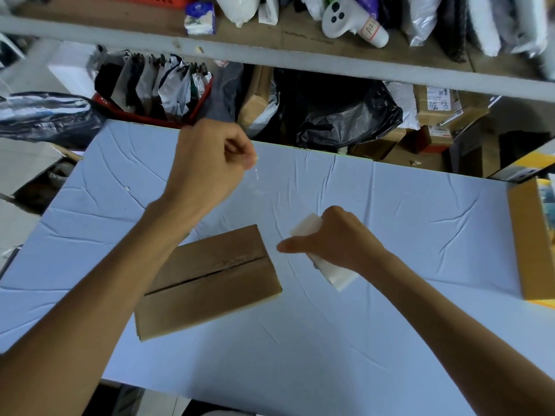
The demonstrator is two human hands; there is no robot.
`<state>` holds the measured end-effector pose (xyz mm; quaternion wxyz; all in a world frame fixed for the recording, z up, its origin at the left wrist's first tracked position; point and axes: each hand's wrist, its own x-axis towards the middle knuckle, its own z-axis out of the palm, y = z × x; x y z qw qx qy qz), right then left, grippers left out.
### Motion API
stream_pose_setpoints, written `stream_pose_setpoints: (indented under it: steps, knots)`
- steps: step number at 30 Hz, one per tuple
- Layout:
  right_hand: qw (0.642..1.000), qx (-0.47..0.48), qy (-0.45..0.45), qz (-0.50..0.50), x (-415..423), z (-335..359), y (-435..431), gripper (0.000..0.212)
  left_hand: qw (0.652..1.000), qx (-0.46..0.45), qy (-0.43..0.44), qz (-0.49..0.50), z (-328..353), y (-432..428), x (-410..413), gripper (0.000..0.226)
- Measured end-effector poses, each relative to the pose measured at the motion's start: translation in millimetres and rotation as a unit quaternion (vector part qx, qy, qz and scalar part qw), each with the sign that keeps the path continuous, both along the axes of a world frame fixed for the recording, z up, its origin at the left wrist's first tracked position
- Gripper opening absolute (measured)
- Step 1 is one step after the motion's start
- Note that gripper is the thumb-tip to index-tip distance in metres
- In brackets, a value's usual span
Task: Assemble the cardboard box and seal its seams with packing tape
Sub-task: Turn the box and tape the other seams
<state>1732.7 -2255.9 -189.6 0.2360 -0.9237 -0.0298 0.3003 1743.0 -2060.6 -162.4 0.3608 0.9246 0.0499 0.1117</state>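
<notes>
Cardboard box (210,283), brown and plain, sits on the pale blue worktop (390,325) in the lower centre-left of the frame. Its two top flaps are folded shut and meet along a dark centre seam (210,273) that carries no visible tape.

Step in hand: drawing off a length of packing tape (255,178) for the first seal. The left hand (210,157), raised in the upper centre, has its fingers (246,157) curled and pinched on the free end of the clear strip. The right hand (336,238), just right of the box and apart from it, wraps its fingers around a white tape roll (333,274), with the thumb stretched toward the box. The strip between the hands is nearly transparent and only faintly traceable, so its full run is uncertain.

Next move, as judged: bring the free end down onto one end of the seam, align the strip over the gap, press it flat along the whole length, then sever it at the roll.
</notes>
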Motion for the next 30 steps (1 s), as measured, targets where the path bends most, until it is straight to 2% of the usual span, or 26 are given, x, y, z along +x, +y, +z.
stream_pose_setpoints:
  steps: [6, 9, 11, 17, 21, 30]
  knots:
    - [0.991, 0.103, 0.021, -0.080, -5, 9, -3, 0.060, 0.997, -0.057, 0.040, 0.033, -5, 16, 12, 0.015]
    - [0.978, 0.165, 0.049, -0.118, -14, 6, -7, 0.056, 0.995, -0.059, 0.077, 0.011, -8, 20, 17, 0.018]
    - [0.973, 0.180, 0.048, -0.139, -21, 5, -9, 0.056, 0.993, -0.054, 0.102, -0.001, -12, 20, 18, 0.012]
    - [0.975, 0.144, 0.015, -0.171, -40, 5, -9, 0.060, 0.993, -0.043, 0.107, -0.024, -25, 19, 8, 0.011]
    - [0.978, 0.080, 0.001, -0.195, -55, 10, -3, 0.049, 0.994, -0.044, 0.091, -0.045, -27, 18, 0, 0.017]
    - [0.981, 0.006, 0.049, -0.190, -67, 18, 5, 0.046, 0.993, -0.021, 0.085, -0.078, -28, 14, -7, 0.011]
